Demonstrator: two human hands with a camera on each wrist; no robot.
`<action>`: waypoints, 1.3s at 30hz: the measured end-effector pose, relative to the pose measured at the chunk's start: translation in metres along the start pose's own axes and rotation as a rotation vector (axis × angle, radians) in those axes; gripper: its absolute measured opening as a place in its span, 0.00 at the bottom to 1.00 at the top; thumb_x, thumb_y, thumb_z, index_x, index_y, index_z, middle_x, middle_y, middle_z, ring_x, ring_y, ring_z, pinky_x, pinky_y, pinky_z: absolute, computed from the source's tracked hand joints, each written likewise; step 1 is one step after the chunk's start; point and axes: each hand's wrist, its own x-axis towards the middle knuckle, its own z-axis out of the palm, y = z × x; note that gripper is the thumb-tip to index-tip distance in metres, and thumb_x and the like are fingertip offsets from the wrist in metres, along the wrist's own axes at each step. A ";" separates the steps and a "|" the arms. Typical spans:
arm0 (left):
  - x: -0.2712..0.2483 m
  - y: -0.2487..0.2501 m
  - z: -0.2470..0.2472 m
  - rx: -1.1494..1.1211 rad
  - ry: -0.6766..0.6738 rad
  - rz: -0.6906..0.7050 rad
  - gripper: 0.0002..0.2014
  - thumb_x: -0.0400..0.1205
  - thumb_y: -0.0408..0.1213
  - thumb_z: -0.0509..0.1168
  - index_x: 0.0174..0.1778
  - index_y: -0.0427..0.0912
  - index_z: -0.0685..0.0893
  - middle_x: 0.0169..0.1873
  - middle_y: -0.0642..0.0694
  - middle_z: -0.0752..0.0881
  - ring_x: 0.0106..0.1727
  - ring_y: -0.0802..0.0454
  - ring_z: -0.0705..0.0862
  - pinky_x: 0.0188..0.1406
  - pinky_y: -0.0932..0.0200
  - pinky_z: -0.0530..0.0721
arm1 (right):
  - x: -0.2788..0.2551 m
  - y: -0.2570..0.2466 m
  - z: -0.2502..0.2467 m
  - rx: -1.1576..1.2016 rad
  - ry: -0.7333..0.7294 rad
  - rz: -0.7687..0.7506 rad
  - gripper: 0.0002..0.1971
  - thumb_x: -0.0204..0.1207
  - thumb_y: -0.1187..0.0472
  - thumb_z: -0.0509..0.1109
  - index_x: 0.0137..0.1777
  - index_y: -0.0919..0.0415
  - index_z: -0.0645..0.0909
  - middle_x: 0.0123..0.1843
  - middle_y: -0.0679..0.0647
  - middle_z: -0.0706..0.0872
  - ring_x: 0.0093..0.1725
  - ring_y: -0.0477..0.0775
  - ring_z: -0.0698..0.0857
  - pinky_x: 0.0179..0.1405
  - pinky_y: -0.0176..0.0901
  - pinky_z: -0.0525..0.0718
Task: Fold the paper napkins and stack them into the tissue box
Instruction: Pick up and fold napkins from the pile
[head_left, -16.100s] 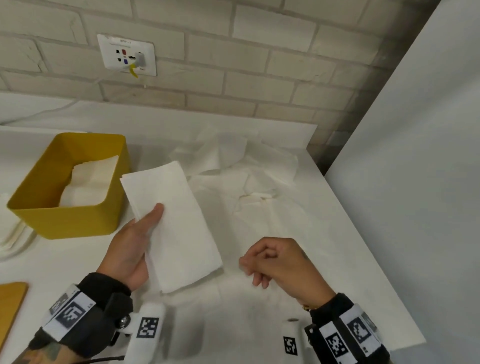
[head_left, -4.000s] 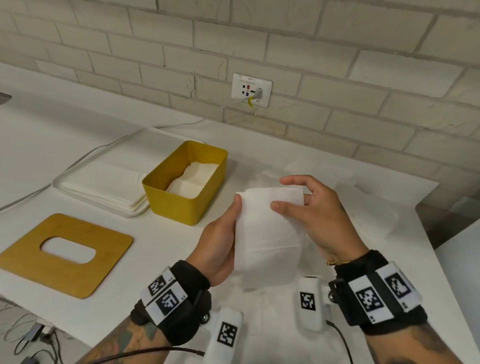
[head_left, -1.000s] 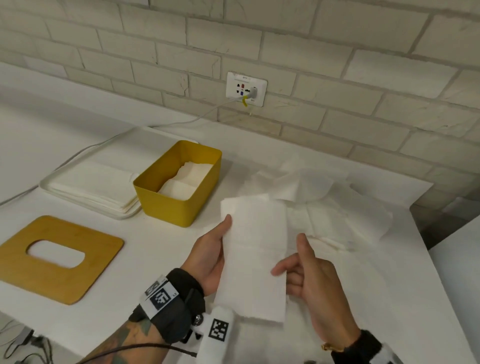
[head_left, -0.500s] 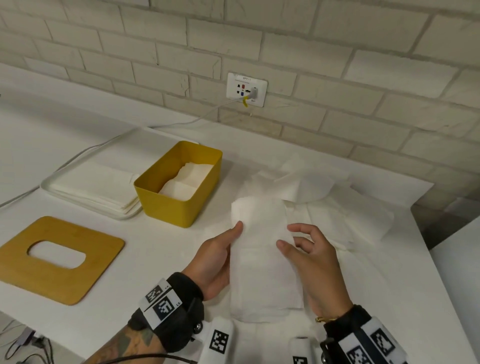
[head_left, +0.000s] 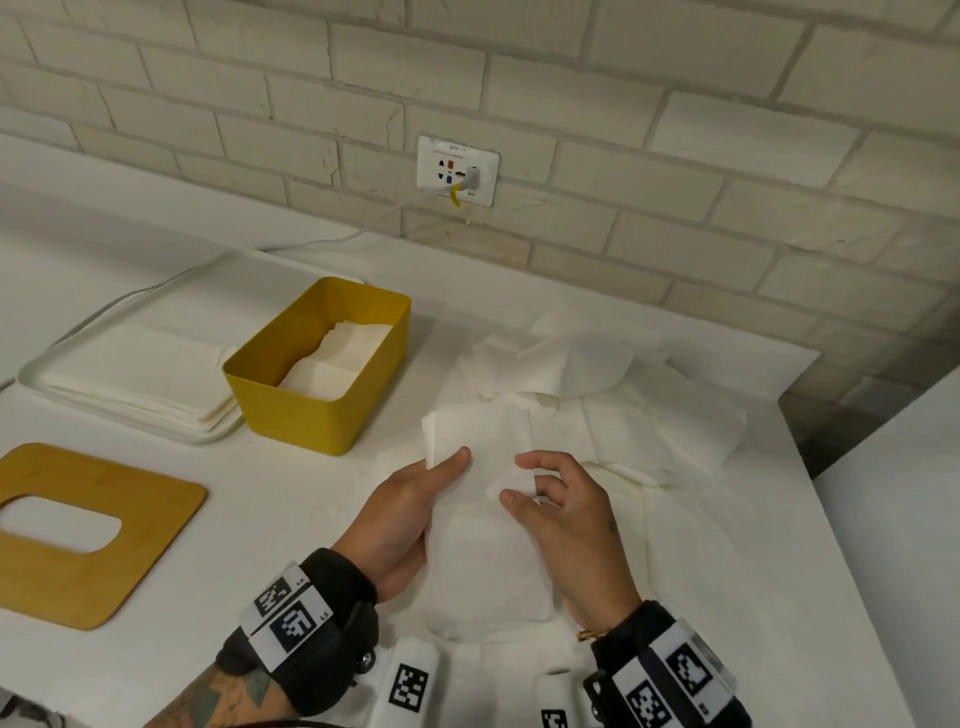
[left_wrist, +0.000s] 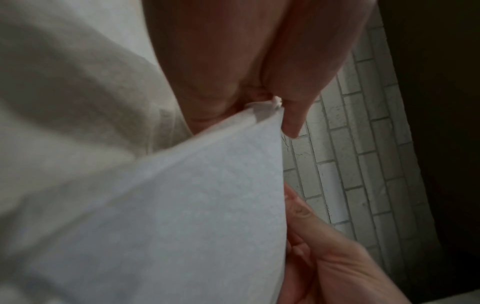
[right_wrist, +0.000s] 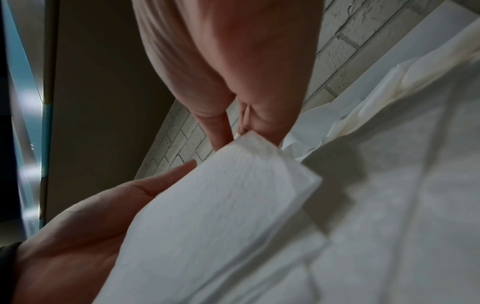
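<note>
Folded paper napkin (head_left: 483, 540) held between both hands above the white table (head_left: 291, 499).

The left hand (head_left: 400, 525) grips its left edge, thumb on top; the right hand (head_left: 566, 519) pinches a lifted fold near the middle. Loose napkins (head_left: 613, 395) lie just behind, and the yellow tissue box (head_left: 311, 384), partly filled, stands to the left beside a tray of napkins (head_left: 130, 384).

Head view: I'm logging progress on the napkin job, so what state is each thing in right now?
Napkin in hand: folded, held above the table.
Left hand: grips its left edge.
Right hand: pinches its right side.
Tissue box: open, partly filled with folded napkins.
Wooden lid: off, lying flat.
Loose napkins: unfolded, heaped.
</note>
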 end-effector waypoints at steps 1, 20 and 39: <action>0.001 0.000 -0.001 0.012 0.004 0.000 0.20 0.89 0.44 0.62 0.71 0.35 0.84 0.62 0.35 0.91 0.64 0.36 0.90 0.71 0.39 0.83 | -0.001 -0.001 0.000 0.010 -0.007 0.005 0.17 0.76 0.58 0.80 0.56 0.35 0.83 0.55 0.55 0.92 0.57 0.54 0.91 0.62 0.56 0.89; -0.003 0.015 -0.015 -0.128 0.186 0.149 0.17 0.87 0.45 0.65 0.72 0.48 0.83 0.60 0.44 0.93 0.56 0.44 0.93 0.52 0.43 0.87 | 0.065 -0.017 -0.085 -1.161 0.020 0.059 0.22 0.83 0.57 0.68 0.76 0.45 0.75 0.64 0.56 0.84 0.61 0.59 0.83 0.56 0.44 0.78; -0.007 0.014 -0.018 -0.127 0.172 0.115 0.18 0.86 0.45 0.65 0.72 0.47 0.83 0.59 0.42 0.93 0.56 0.40 0.93 0.54 0.41 0.87 | 0.041 -0.063 -0.112 -0.404 0.472 -0.614 0.16 0.88 0.51 0.63 0.48 0.60 0.85 0.33 0.54 0.86 0.34 0.50 0.85 0.37 0.48 0.87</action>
